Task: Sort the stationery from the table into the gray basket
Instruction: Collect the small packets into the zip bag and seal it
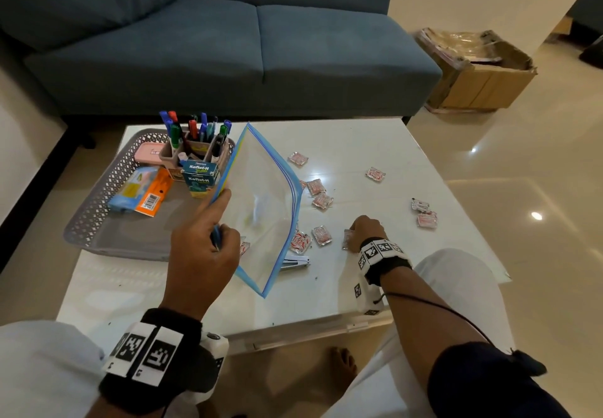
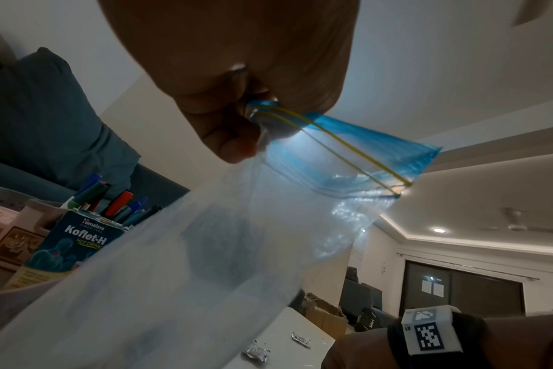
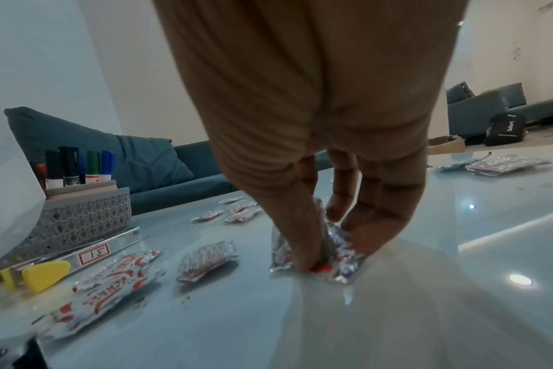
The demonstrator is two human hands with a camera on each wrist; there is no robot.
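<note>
My left hand [image 1: 217, 238] pinches the blue zip edge of a clear plastic bag [image 1: 264, 208] and holds it up above the white table, beside the gray basket [image 1: 98, 208]. In the left wrist view the left hand [image 2: 237, 109] grips that bag [image 2: 206, 249] at its seal. My right hand [image 1: 359, 231] reaches down to the table, and its thumb and fingertips pinch a foil sachet [image 3: 341, 259]. Several more red-and-white sachets [image 1: 321, 200] lie scattered on the table. A metal stapler [image 1: 295, 262] lies partly hidden behind the bag. The basket holds a pen holder [image 1: 195, 148] full of markers.
Also in the basket are a Koflet-H box [image 1: 199, 177], a pink case [image 1: 148, 151] and orange and blue packs [image 1: 143, 194]. A blue sofa [image 1: 228, 52] stands behind the table and a cardboard box [image 1: 476, 75] sits on the floor at right. My knees are at the table's near edge.
</note>
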